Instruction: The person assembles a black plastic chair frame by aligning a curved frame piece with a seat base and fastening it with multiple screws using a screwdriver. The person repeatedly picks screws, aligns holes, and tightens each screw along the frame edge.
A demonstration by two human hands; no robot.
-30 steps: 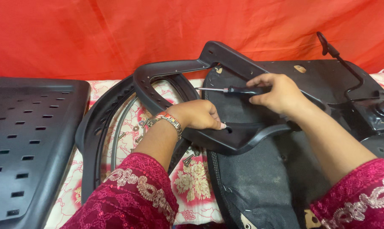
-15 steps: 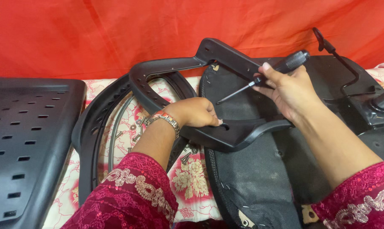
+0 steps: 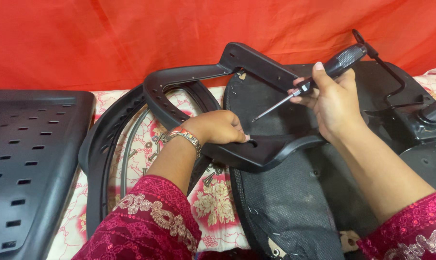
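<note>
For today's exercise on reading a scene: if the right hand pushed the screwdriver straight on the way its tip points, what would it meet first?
Probably the left hand on the black armrest; the screwdriver in the right hand aims down-left at it, though depth is unclear.

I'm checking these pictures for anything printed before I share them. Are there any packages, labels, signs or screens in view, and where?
None in view: no package, label, sign or screen. Only the black armrest, the screwdriver, the seat underside and the red cloth behind show.
</note>
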